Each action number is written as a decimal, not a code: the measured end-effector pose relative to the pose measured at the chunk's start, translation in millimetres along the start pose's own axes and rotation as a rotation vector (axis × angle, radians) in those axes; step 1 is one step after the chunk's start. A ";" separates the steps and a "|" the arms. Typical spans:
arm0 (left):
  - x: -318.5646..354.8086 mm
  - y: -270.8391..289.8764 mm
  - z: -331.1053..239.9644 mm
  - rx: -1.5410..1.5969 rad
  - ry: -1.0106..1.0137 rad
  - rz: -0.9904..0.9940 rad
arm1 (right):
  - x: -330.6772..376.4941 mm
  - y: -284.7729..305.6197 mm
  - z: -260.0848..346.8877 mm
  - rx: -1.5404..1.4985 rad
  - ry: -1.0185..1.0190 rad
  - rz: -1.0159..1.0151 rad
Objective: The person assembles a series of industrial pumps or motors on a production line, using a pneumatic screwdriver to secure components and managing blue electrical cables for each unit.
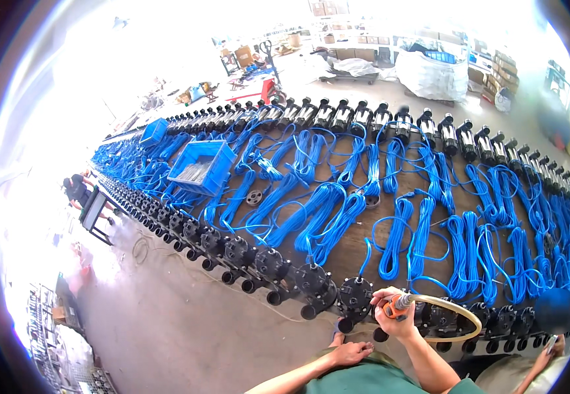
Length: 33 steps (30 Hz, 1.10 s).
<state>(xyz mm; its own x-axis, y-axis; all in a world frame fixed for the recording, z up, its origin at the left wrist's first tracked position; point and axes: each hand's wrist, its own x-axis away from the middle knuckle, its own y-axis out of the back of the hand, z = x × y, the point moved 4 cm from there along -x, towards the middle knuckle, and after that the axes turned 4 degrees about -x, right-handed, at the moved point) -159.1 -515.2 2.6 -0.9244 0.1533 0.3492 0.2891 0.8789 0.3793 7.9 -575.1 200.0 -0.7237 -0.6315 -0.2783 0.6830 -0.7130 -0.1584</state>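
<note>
My right hand grips an orange-and-grey air tool with a pale yellow hose looping off to the right. The tool is beside the top of a black pump at the table's near edge; its tip is hard to make out. Close to my body, below that pump, my left hand lies with its fingers stretched out, holding nothing that I can see. A blue cable rises from the pump's top. Another black pump stands just left of it.
Bundles of blue cable cover the long brown table. Black pumps line its near edge, and pumps with shiny bodies its far edge. A blue crate sits among the cables. At right is another person's hand.
</note>
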 end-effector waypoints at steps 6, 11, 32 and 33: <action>-6.9 -9.0 3.2 -0.166 0.123 0.278 | 3.8 1.2 -4.1 -0.005 -0.040 -0.014; 7.8 28.1 -72.5 -0.159 0.257 0.393 | 2.9 1.9 -3.2 0.030 -0.013 -0.004; 71.6 182.3 -128.1 0.398 -0.246 -0.628 | 21.2 19.9 -38.9 -0.015 0.047 -0.069; 110.7 223.3 -161.5 0.438 -0.412 -0.744 | 22.0 21.9 -37.8 0.032 0.101 -0.062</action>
<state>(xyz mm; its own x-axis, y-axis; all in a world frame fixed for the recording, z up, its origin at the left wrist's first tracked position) -156.7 -374.9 264.3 -0.8726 -0.4393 -0.2132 -0.4495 0.8933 -0.0009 10.6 -593.0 154.5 -0.7498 -0.5531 -0.3632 0.6326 -0.7601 -0.1484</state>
